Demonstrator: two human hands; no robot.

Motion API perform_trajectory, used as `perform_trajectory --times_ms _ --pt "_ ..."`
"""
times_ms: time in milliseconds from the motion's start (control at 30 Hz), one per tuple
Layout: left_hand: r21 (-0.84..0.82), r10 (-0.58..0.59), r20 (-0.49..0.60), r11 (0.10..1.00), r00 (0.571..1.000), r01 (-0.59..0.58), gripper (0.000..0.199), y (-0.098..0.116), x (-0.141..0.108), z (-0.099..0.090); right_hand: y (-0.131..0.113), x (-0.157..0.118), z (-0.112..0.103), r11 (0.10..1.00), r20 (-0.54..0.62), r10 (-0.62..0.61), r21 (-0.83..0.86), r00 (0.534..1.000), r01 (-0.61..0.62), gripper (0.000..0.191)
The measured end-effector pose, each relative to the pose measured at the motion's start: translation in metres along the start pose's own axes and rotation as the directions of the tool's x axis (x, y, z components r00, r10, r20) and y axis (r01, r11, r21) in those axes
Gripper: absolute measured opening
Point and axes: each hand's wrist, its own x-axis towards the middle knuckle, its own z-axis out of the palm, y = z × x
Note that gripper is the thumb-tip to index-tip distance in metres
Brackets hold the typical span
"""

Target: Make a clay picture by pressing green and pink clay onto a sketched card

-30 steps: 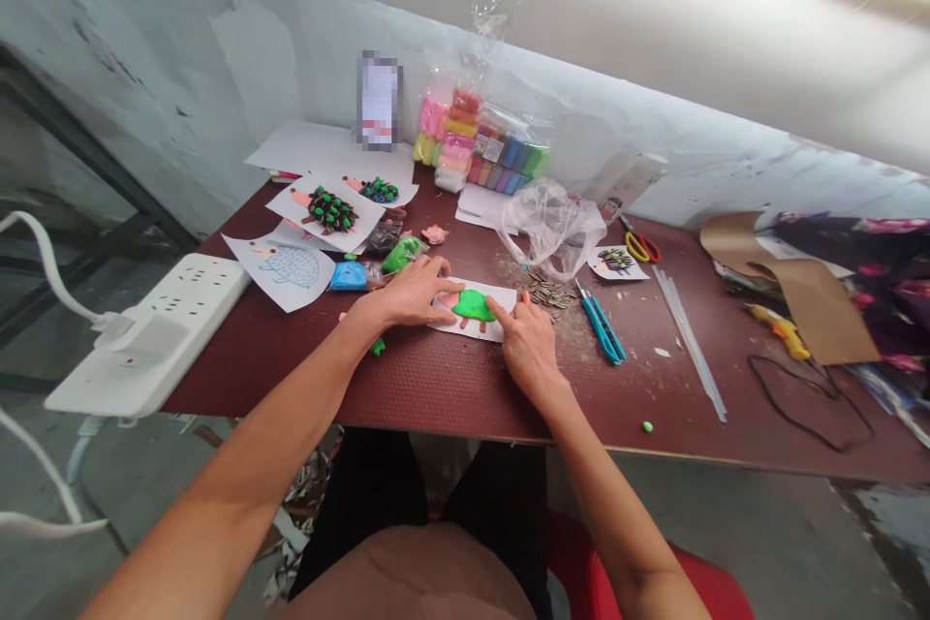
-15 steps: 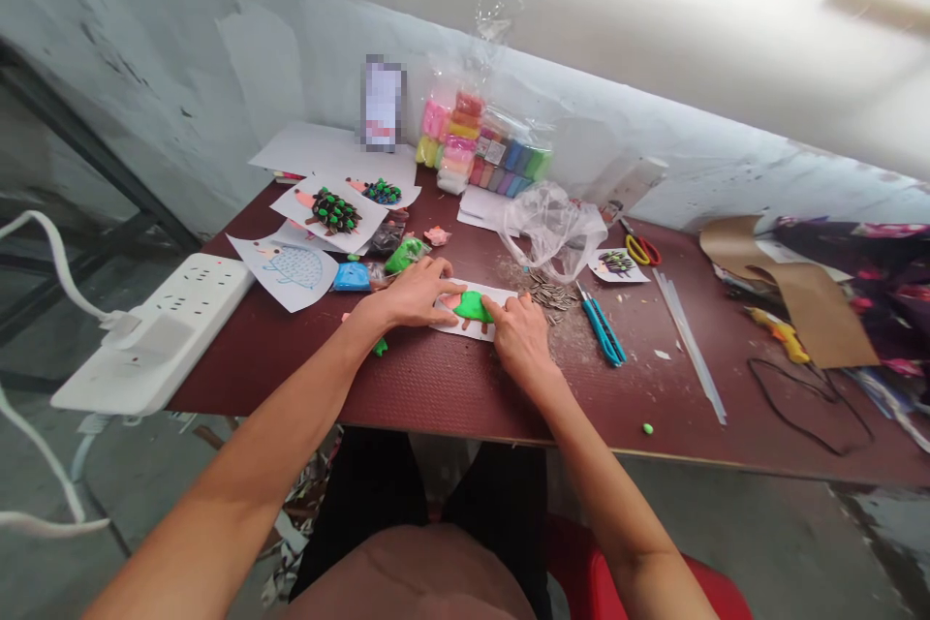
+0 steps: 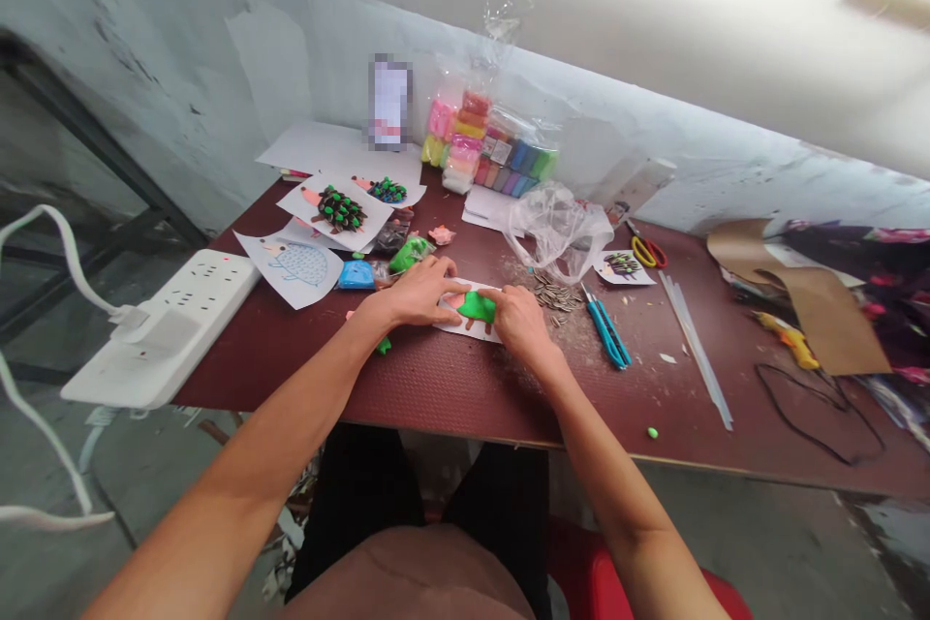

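My left hand (image 3: 423, 293) rests flat on the left end of a white paper sheet (image 3: 456, 327), its fingertips near a green clay shape (image 3: 476, 307). My right hand (image 3: 521, 323) presses its fingertips on the right side of that clay. Pink clay (image 3: 450, 300) and brown clay legs sit on the sheet beside it. Above my left hand lie a green clay packet (image 3: 411, 254) and a blue clay packet (image 3: 356, 275). A small green clay bit (image 3: 383, 345) lies below my left wrist.
Clay-decorated hedgehog pictures (image 3: 340, 211) lie at the back. Sunflower seeds (image 3: 553, 293) and a plastic bag (image 3: 559, 232) sit right of my hands, with teal-handled scissors (image 3: 606, 334) nearby. Bagged clay packs (image 3: 480, 140) stand by the wall. A white power strip (image 3: 164, 326) lies on the table's left edge.
My right hand has slid left from the sheet's right end onto the green clay, closer to my left hand. The whole view has shifted slightly.
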Motion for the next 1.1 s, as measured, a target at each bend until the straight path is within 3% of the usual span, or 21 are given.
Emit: perform_trajectory --times_ms 333,567,800,967,1100 --pt "-0.006 -0.006 0.000 1.000 1.000 0.006 0.062 0.002 -0.001 -0.002 -0.003 -0.002 0.003 0.997 0.002 -0.006 0.076 1.000 0.006 0.046" --pt "-0.007 0.009 -0.014 1.000 1.000 -0.009 0.066 -0.002 0.000 0.001 0.008 0.001 0.003 0.965 -0.180 0.122 0.253 0.976 -0.074 0.045" --pt "-0.014 0.002 0.005 1.000 1.000 -0.002 0.063 -0.001 -0.002 -0.001 0.011 -0.004 0.009 0.941 -0.152 0.035 0.339 0.988 0.019 0.036" --pt "-0.034 0.017 0.001 0.999 1.000 -0.017 0.061 -0.002 -0.003 -0.002 0.025 -0.006 0.017 0.765 -0.268 0.091 0.635 0.959 0.105 0.030" --pt "-0.052 0.050 -0.030 0.997 0.998 -0.051 0.052 -0.005 -0.003 -0.001 0.032 -0.005 0.014 0.576 -0.239 0.178 0.812 0.955 0.096 0.022"
